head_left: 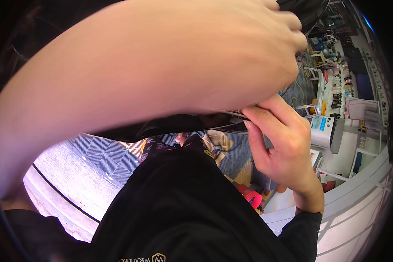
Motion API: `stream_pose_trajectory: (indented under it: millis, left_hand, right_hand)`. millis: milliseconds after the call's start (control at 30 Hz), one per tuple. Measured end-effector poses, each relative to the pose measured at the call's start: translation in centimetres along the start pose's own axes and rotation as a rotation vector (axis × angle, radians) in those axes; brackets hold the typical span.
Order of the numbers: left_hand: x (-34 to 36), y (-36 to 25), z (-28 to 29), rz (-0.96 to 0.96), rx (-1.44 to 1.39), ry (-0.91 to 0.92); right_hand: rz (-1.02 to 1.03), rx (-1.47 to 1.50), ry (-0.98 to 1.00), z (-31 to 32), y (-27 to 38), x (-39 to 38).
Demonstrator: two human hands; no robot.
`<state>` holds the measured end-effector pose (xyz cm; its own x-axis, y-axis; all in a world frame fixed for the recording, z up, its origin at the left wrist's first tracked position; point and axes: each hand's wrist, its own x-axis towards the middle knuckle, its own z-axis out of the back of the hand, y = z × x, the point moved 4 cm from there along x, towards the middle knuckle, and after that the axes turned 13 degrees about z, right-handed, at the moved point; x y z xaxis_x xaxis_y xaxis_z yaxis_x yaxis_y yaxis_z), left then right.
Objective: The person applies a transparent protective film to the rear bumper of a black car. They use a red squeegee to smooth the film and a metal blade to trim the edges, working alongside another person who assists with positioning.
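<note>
My left forearm crosses the upper part of the view, close and slightly blurred. At its end my left hand (270,48) lies over a dark, glossy surface at the upper right, with its fingers curled down. What those fingers hold, if anything, is hidden behind the hand. Below it, my right hand (281,139) pinches the thin edge of a glossy black sheet or panel (161,126) between thumb and fingers. That black edge runs leftward under my left forearm, which covers most of it.
Patterned grey and tan floor tiles (100,153) lie around my feet. To the right are a white boxy machine (322,131), a stepladder (321,94), a pink-red container (251,196) and a long white counter with many small items.
</note>
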<state>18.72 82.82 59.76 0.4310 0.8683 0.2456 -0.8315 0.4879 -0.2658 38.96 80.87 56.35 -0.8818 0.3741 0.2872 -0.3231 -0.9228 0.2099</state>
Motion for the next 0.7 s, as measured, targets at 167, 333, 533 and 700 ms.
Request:
stream_pose_trajectory:
  millis: [167, 333, 533, 700]
  left_hand:
    - [3.9, -1.3, -0.5, -0.072, 0.106, 0.277]
    - [5.4, -1.8, -0.2, -0.096, 0.149, 0.448]
    - [6.0, -1.8, 0.3, -0.114, 0.157, 0.546]
    - [6.8, -1.9, 0.6, -0.111, 0.145, 0.598]
  right_hand:
    - [-0.034, 0.024, -0.013, -0.2, 0.4, -0.5]
    - [-0.011, -0.041, -0.016, -0.5, 0.3, -0.4]
    - [-0.031, -0.036, 0.020, 0.0, 0.5, 0.0]
    - [-0.016, -0.036, 0.041, 0.5, 0.4, 0.3]
